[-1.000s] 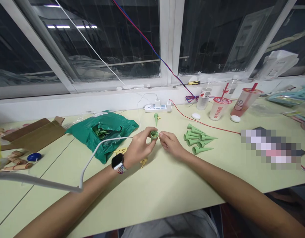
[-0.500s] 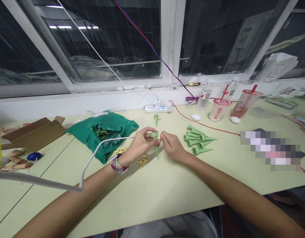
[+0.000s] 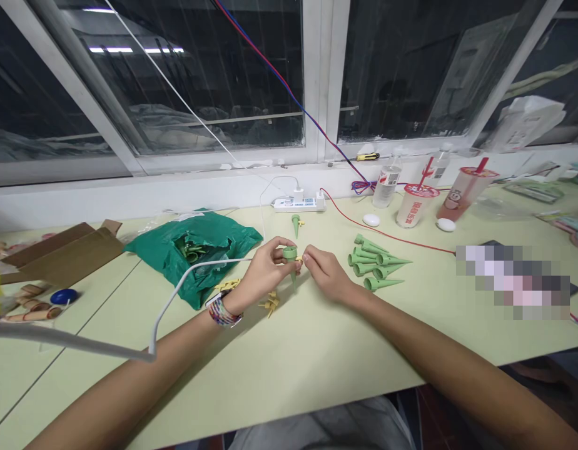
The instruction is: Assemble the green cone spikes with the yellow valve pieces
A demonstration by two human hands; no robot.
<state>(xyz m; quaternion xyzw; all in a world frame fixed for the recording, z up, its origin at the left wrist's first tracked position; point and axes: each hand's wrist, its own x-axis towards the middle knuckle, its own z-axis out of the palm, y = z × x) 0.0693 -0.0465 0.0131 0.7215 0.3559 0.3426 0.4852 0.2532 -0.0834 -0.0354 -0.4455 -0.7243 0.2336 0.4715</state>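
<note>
My left hand (image 3: 263, 272) pinches a green plastic cone spike (image 3: 291, 259) by its wide top, point down, just above the pale green table (image 3: 293, 362). My right hand (image 3: 324, 272) is closed at the cone's right side, fingertips pinching a small yellow part (image 3: 300, 259) against it. More small yellow parts (image 3: 270, 304) lie on the table under my left wrist. A pile of several green cones (image 3: 376, 262) lies to the right of my right hand. One more green cone (image 3: 296, 224) stands behind the hands.
An open green plastic bag (image 3: 195, 247) with green parts lies left of the hands, flat cardboard (image 3: 59, 253) beyond it. A white cable (image 3: 167, 306) crosses my left arm. A power strip (image 3: 298, 203), drink cups (image 3: 418, 203) and a bottle stand along the window sill.
The cone was turned from mouth-towards-me to point-down between my hands, and my left wrist rolled so the watch face no longer shows. Both hands stay in place.
</note>
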